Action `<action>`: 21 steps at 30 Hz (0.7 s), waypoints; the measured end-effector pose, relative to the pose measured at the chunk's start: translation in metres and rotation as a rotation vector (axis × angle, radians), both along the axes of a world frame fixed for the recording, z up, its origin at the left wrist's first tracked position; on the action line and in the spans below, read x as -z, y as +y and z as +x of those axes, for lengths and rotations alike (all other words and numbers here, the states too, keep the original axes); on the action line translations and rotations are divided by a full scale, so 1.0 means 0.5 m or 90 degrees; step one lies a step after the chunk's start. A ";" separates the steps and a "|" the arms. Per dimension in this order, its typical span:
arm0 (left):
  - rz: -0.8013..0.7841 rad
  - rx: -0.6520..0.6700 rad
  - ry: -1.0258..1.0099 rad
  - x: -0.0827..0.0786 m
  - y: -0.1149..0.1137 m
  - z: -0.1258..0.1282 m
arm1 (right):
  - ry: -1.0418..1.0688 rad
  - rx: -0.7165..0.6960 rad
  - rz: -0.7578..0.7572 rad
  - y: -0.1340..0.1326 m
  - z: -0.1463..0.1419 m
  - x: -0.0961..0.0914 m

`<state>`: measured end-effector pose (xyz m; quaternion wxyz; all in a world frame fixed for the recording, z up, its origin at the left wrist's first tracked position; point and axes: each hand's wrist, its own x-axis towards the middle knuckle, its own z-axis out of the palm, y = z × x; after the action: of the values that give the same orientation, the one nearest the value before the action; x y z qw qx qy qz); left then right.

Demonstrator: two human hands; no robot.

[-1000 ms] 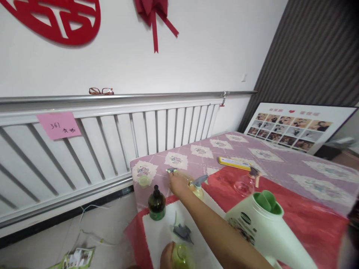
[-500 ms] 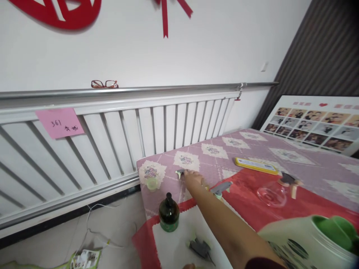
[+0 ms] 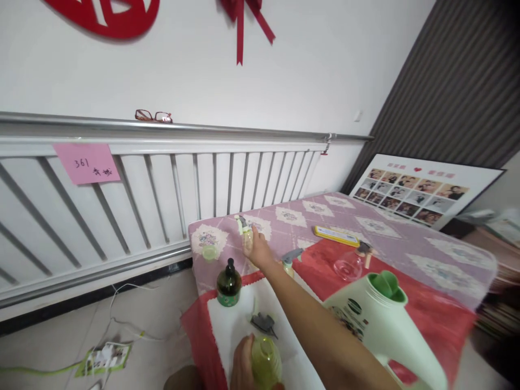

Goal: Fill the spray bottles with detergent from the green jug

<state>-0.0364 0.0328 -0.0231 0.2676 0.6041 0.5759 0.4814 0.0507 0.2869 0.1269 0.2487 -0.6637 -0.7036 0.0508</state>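
My right hand point(image 3: 259, 248) reaches over the floral tablecloth, its fingers closed round a small spray bottle point(image 3: 247, 238) with a pale and grey trigger head. At the bottom, my left hand point(image 3: 242, 364) grips a yellow-green clear bottle point(image 3: 266, 362) with no spray head on it. Just beyond that bottle, a loose grey spray head point(image 3: 264, 324) lies on the white cloth point(image 3: 227, 330). A dark green pump bottle point(image 3: 229, 286) stands between the hands, to the left. Another spray bottle point(image 3: 289, 261) with a grey trigger is partly hidden behind my right forearm.
A pale green jug point(image 3: 377, 309) with a green cap stands right of my forearm. Behind it are a pink clear spray bottle point(image 3: 349, 265) and a yellow flat box point(image 3: 336, 235). A light green round piece point(image 3: 209, 252) lies near the table's left edge. A power strip point(image 3: 106, 357) sits on the floor.
My right hand has lifted the small spray bottle's head into clearer view, its fingers round the bottle. My left hand and the yellow-green bottle have come further into view. The camera has shifted right.
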 end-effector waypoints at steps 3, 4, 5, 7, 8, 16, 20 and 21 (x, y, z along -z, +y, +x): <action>0.014 -0.028 -0.011 0.009 0.001 0.010 | 0.105 -0.005 0.086 -0.052 0.005 0.039; 0.012 -0.026 -0.005 0.012 0.003 0.012 | 0.135 -0.002 0.109 -0.068 0.010 0.058; 0.011 -0.020 0.002 0.013 0.005 0.013 | 0.162 0.004 0.131 -0.084 0.015 0.078; 0.011 -0.002 0.014 0.015 0.007 0.011 | 0.209 0.020 0.167 -0.107 0.024 0.118; 0.010 0.007 0.018 0.015 0.007 0.010 | 0.229 0.027 0.182 -0.116 0.028 0.135; 0.001 0.029 0.033 0.030 0.006 -0.008 | 0.298 0.030 0.240 -0.133 0.021 0.167; -0.003 0.062 0.039 0.049 0.016 -0.022 | 0.314 0.026 0.229 -0.148 0.019 0.181; 0.003 0.060 0.037 0.049 0.016 -0.022 | 0.318 0.026 0.222 -0.154 0.018 0.188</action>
<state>-0.0473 0.0406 -0.0475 0.2719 0.6449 0.5533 0.4517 0.0598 0.2100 0.0328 0.5253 -0.5919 -0.6052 0.0861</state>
